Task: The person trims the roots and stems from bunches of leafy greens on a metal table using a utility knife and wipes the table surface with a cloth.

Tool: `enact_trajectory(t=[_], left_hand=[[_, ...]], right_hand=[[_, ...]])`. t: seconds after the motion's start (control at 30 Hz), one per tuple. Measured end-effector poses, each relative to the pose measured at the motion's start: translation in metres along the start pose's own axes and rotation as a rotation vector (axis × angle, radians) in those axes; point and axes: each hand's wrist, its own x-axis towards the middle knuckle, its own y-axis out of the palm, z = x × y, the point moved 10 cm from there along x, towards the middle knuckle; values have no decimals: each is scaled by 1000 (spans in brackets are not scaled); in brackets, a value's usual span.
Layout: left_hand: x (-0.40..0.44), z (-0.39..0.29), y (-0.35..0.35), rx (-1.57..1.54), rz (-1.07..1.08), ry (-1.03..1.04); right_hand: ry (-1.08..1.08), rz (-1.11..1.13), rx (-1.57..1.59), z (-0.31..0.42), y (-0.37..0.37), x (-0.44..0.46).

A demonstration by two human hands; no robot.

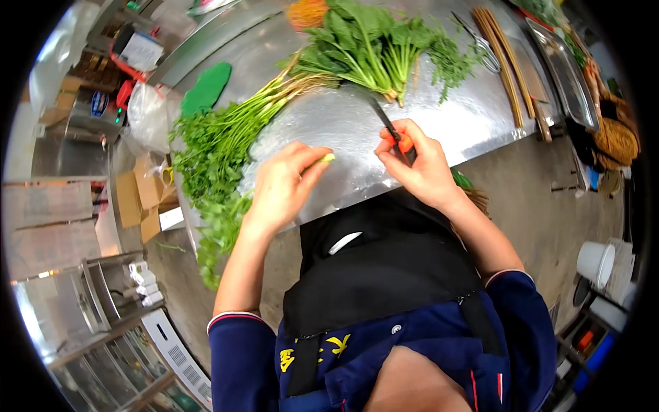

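My left hand (283,182) is closed on a leafy celery stalk, whose pale green cut end (328,158) pokes out between thumb and fingers. Blurred leaves (225,230) spread behind the wrist, over the table's left edge. In my right hand (422,165) is a small knife (384,118) with a dark blade and some orange at the handle, its tip pointing away from me. Beyond the left hand lies a pile of long-stemmed leafy celery (237,123). Past the knife tip sits a bunch of broad-leaved greens (364,51), stems toward me.
The steel table (343,180) also bears a green cloth-like piece (206,89), feathery greens (453,62), scissors (486,55), long wooden sticks (506,62) and an orange mesh bundle (307,14). A metal tray (566,75) stands at right. An open cardboard box (141,192) is on the left.
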Motion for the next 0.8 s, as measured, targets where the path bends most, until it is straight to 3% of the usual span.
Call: enact_trajectory(t=[0.1,0.13,0.3,0.4,0.47,0.53,0.6,0.8], left_hand=[[-1,65,20,18,95,-43],[-6,79,31,117,41,88],[-4,99,-21,422,-426,-28],[10,161,-29,819,-297,-286],[15,208,-38,880,-194,-435],[26,227,-44,869,-85,-411],[41,242,-47,964,-90,-245],[69,260,-61,847,-160,-317]], right_hand=[[7,52,-106,-17,9,2],[20,61,-152,-22,11,2],[179,205,-184,-63,26,0],[225,187,-165,-91,30,2],[310,204,-109,-109,30,1],[400,191,-17,-116,29,0],[490,155,107,-120,27,-1],[510,103,158,-131,25,0]])
